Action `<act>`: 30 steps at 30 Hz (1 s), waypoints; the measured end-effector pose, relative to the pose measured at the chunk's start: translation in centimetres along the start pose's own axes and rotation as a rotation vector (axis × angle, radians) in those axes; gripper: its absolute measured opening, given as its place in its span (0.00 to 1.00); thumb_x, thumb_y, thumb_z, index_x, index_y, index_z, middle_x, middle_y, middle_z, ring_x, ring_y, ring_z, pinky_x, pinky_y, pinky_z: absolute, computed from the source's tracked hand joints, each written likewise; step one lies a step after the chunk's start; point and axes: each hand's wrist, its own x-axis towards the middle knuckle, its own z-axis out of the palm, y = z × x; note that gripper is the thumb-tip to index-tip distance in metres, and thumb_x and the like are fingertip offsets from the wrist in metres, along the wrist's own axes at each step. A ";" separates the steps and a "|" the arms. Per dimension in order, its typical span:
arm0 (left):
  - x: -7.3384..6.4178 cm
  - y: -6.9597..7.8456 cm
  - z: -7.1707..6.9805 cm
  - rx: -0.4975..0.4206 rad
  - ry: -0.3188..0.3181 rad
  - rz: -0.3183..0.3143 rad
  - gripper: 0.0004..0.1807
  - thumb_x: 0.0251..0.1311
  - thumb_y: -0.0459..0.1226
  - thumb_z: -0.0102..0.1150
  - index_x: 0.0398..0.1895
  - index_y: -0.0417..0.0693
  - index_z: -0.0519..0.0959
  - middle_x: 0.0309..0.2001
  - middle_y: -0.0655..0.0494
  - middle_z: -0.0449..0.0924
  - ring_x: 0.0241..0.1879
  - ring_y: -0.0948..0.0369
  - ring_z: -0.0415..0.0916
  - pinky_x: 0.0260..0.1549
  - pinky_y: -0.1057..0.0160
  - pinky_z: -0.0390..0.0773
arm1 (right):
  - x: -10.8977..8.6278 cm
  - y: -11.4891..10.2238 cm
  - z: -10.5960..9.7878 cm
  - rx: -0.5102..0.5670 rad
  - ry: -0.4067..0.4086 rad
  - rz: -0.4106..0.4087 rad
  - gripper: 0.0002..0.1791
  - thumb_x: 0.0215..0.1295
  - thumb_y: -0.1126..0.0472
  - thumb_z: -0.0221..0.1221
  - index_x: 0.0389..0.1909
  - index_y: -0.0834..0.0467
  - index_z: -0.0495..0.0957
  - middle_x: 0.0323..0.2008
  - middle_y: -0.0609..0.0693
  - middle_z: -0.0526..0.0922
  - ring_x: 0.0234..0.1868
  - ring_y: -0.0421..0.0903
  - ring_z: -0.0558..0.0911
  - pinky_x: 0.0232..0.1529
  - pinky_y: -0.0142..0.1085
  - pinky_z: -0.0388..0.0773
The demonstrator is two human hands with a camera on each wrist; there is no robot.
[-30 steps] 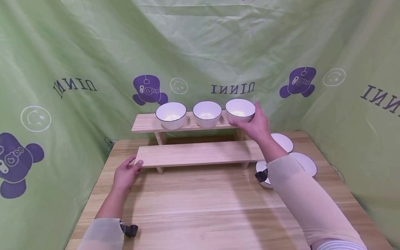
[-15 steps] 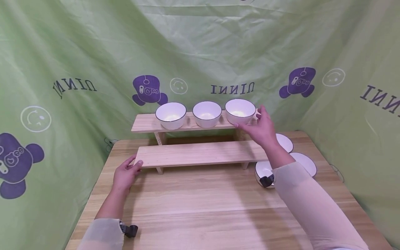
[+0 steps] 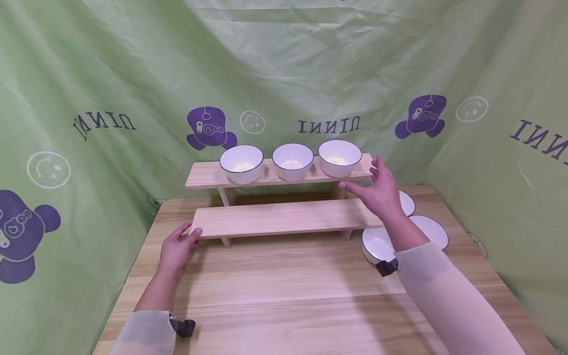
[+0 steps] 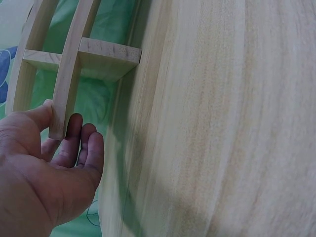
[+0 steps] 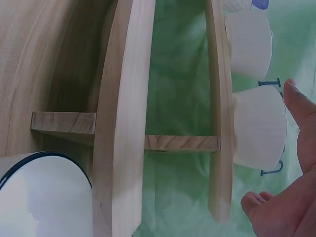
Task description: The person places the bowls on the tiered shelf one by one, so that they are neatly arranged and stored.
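Three white bowls with dark rims stand in a row on the upper board of a two-tier wooden shelf (image 3: 284, 217): a left bowl (image 3: 241, 165), a middle bowl (image 3: 293, 162) and a right bowl (image 3: 339, 159). My right hand (image 3: 377, 190) is just right of the right bowl, thumb and fingers spread apart, holding nothing. In the right wrist view that bowl (image 5: 259, 127) sits on the board beside the thumb. My left hand (image 3: 177, 246) pinches the left end of the lower board (image 4: 64, 98), thumb on top and fingers beneath.
On the table (image 3: 275, 296) at the right, a white bowl (image 3: 376, 244) stands by the shelf's lower end. Two more white, dark-rimmed dishes (image 3: 430, 230) lie behind it, partly covered by the right arm. A green printed curtain (image 3: 284, 74) surrounds the table.
My right hand has let go of the right bowl and drawn back to the right and slightly down. The bowl stays on the upper board; my left hand has not moved.
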 end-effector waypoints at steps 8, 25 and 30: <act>0.0 0.0 0.0 0.006 0.004 0.008 0.40 0.66 0.50 0.70 0.78 0.49 0.67 0.43 0.56 0.84 0.43 0.61 0.86 0.52 0.64 0.85 | -1.9 0.7 -0.7 0.015 -0.007 -0.036 0.79 0.43 0.32 0.79 0.85 0.51 0.36 0.81 0.58 0.54 0.78 0.63 0.60 0.77 0.54 0.61; 0.1 0.0 0.0 -0.001 0.003 -0.013 0.40 0.66 0.49 0.70 0.78 0.50 0.67 0.43 0.55 0.84 0.42 0.62 0.86 0.50 0.65 0.85 | -5.8 3.1 -1.6 -0.032 -0.017 -0.035 0.74 0.49 0.36 0.79 0.85 0.54 0.39 0.80 0.61 0.56 0.77 0.66 0.60 0.75 0.58 0.63; 0.1 0.1 0.0 0.001 0.004 -0.007 0.40 0.66 0.50 0.70 0.78 0.50 0.68 0.45 0.53 0.83 0.44 0.59 0.86 0.51 0.64 0.85 | -6.9 4.1 -1.9 -0.065 0.002 -0.049 0.74 0.49 0.37 0.79 0.84 0.58 0.40 0.79 0.62 0.59 0.75 0.68 0.62 0.73 0.60 0.64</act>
